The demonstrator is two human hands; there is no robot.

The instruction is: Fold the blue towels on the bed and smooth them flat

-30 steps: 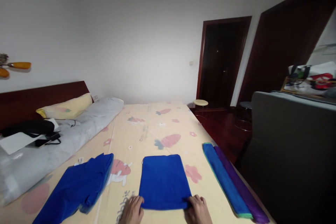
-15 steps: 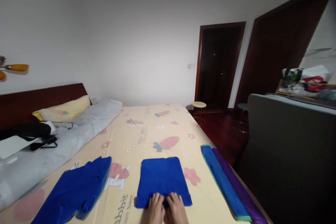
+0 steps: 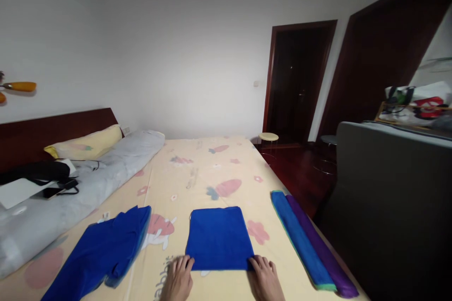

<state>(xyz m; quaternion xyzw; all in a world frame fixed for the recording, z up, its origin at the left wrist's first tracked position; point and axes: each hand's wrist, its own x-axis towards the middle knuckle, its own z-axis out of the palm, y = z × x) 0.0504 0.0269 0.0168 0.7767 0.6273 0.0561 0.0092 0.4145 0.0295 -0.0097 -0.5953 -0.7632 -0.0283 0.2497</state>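
A folded blue cloth (image 3: 221,240) lies flat as a near-square on the patterned bed sheet in front of me. My left hand (image 3: 181,276) is at its near left corner, fingers bent and closed on the edge. At the near right corner, my right hand (image 3: 266,276) grips the edge in much the same way. Off to the left lies a loose, crumpled pile of blue cloth (image 3: 102,249). Along the bed's right side lie a long rolled blue towel (image 3: 303,242) with green trim and a purple roll (image 3: 321,247) against it.
A grey bolster-like bedding roll (image 3: 116,174) runs along the headboard side, with a phone (image 3: 51,193) and black items on it. A yellow pillow (image 3: 84,143) leans at the headboard. Right of the bed are a round stool (image 3: 268,137) and a dark grey panel (image 3: 384,207).
My hands have moved apart from the middle of the cloth's near edge to its two near corners. That edge now looks straighter and lies slightly farther from me.
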